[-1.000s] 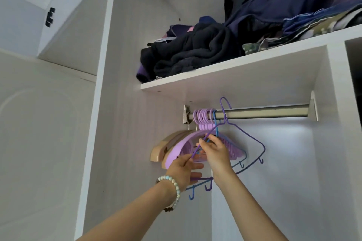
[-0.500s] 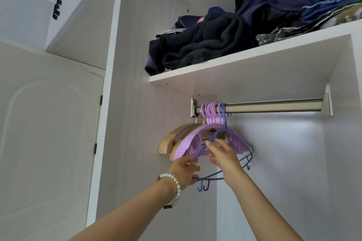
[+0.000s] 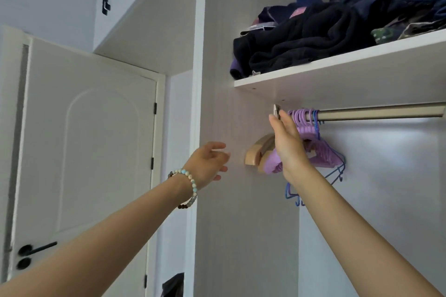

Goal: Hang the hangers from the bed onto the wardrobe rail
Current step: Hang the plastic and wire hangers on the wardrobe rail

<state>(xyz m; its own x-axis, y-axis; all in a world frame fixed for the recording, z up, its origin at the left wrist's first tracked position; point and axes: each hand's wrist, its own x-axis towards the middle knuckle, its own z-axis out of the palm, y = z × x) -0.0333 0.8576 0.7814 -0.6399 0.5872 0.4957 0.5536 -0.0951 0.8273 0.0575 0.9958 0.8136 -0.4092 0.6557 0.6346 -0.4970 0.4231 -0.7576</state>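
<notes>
While both hands are raised at the wardrobe, neither holds a hanger.

Hands:
- right hand [image 3: 288, 149] is flat, with fingers straight and together. It stands edge-on in front of the bunched hangers, near the rail's left bracket. I cannot tell whether it touches them.
- left hand [image 3: 207, 164] is loosely spread and empty, in front of the side panel [image 3: 241, 224] and apart from the hangers. There is a beaded bracelet [image 3: 190, 181] at the wrist.

Task items: all visible hangers are hooked on the rail [image 3: 376, 113], packed at its left end. The bed is not in view.

Step (judgement): this batch looks hung, and the right hand may be squaring up the bunch. The next move would be to go back to the bed for any hangers that remain there. Each hook must then be turned open-side over the rail, and the bare stretch to the right gives room.

Materials:
- purple hangers [image 3: 323, 159] are moulded plastic with broad, curved shoulders.
- blue wire hangers [image 3: 335, 171] are thin and angular, with small hooks at the bottom.
- wooden hangers [image 3: 253, 154] are pale, thick and rounded.
- The rail is brushed metal.
- shelf [image 3: 350, 79] is a white laminate board, with dark folded clothes [image 3: 301, 48] piled on top that look soft.
- door [image 3: 96, 152], to the left, is white and panelled.
</notes>
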